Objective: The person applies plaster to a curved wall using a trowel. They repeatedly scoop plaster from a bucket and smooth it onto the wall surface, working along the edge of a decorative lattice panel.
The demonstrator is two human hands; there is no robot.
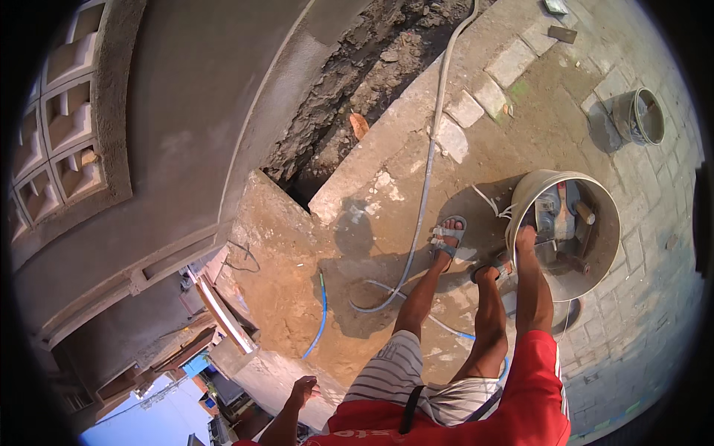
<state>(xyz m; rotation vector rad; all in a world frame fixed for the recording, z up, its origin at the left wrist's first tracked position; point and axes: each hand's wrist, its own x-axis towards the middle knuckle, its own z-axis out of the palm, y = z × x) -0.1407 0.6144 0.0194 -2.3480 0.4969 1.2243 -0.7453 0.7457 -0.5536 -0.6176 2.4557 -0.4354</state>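
Observation:
My right hand (pixel 526 239) reaches just inside the near left rim of a large pale bucket (pixel 617 227), fingers curled and partly hidden, so what they grip is unclear. In the bucket lie a wooden-handled brush (pixel 563 201) and several tools, some metal, that I cannot make out clearly. Cord or strapping (pixel 491 201) sticks out at the bucket's left side. My left hand (pixel 305 388) hangs low at the lower left, away from the bucket, its fingers curled; anything in them is too small to name.
My sandaled feet (pixel 449 236) stand beside a grey hose (pixel 424 201) and blue piping (pixel 322 312). Behind are a dug trench (pixel 335 141) with a concrete edge, and a rendered wall (pixel 178 126) at left. A smaller bucket (pixel 651 115) sits on paving at right, near loose blocks (pixel 509 59).

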